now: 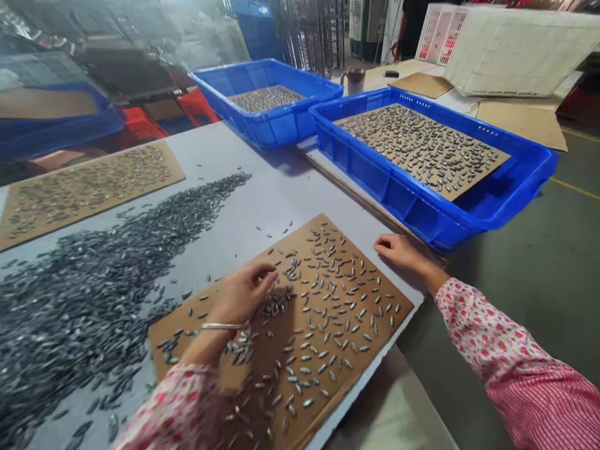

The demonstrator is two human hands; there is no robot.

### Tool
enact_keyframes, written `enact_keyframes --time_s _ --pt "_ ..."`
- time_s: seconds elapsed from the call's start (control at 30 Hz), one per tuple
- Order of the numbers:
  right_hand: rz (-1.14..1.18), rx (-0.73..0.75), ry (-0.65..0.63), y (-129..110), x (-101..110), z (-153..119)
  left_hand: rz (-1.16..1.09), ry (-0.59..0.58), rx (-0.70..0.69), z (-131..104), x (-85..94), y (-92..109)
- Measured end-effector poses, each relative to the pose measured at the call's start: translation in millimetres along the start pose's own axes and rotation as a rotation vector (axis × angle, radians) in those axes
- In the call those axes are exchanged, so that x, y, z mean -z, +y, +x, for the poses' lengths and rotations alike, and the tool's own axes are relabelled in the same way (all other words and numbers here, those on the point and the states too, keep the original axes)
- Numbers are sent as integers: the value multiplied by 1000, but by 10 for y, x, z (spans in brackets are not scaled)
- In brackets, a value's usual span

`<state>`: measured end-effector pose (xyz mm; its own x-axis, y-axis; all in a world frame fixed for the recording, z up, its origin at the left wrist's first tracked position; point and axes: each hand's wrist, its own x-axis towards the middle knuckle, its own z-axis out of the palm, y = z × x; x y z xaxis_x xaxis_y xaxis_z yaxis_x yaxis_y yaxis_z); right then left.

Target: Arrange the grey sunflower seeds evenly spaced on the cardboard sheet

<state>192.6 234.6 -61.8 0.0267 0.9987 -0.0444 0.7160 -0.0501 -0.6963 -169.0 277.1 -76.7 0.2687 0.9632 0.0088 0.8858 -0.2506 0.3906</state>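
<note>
A brown cardboard sheet (pixel 309 369) lies on the white table, with small silvery metal pieces (pixel 328 300) spread over its right part and small clusters near its middle. Over the sheet, beside one cluster, is my left hand (pixel 241 294), its fingers closed together; whatever they may hold is hidden. My right hand (pixel 398 250) rests at the table's edge beyond the sheet's right corner, fingers curled together, and any content is too small to make out. To the left spreads a large dark heap of the same metal pieces (pixel 107 275).
Two blue crates, one nearer (pixel 431 219) and one farther (pixel 276 128), hold cardboard with metal pieces. Another covered cardboard sheet (pixel 173 162) lies at the left. A brown mug (pixel 355 81) and a white crate (pixel 515 53) stand behind. The floor shows at right.
</note>
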Motion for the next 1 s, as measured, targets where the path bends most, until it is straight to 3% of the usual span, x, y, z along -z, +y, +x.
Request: enact_keyframes --time_s 0.13,0.2,0.3,0.4,0.53,0.67,0.87,1.0 --pt "54 31 0 39 147 -411 -118 -42 114 -855 481 -89" --pt "64 52 -33 76 133 -552 -160 -56 187 -1253 629 -49" --pt "61 146 -132 52 -50 -677 -201 -57 252 -1694 700 56" --pt "19 327 -241 -172 -370 -730 -237 -50 256 -1925 655 191" --pt "-148 544 -333 -689 -773 -743 -240 -38 226 -2007 530 330" --pt "-289 632 -360 -1104 -1007 -706 -175 9 224 -1988 455 297" --pt "-369 674 -398 -1333 -1352 -580 -56 -23 268 -1836 436 222" --pt "-409 736 -405 -1463 -1603 -533 30 -45 234 -1667 316 248"
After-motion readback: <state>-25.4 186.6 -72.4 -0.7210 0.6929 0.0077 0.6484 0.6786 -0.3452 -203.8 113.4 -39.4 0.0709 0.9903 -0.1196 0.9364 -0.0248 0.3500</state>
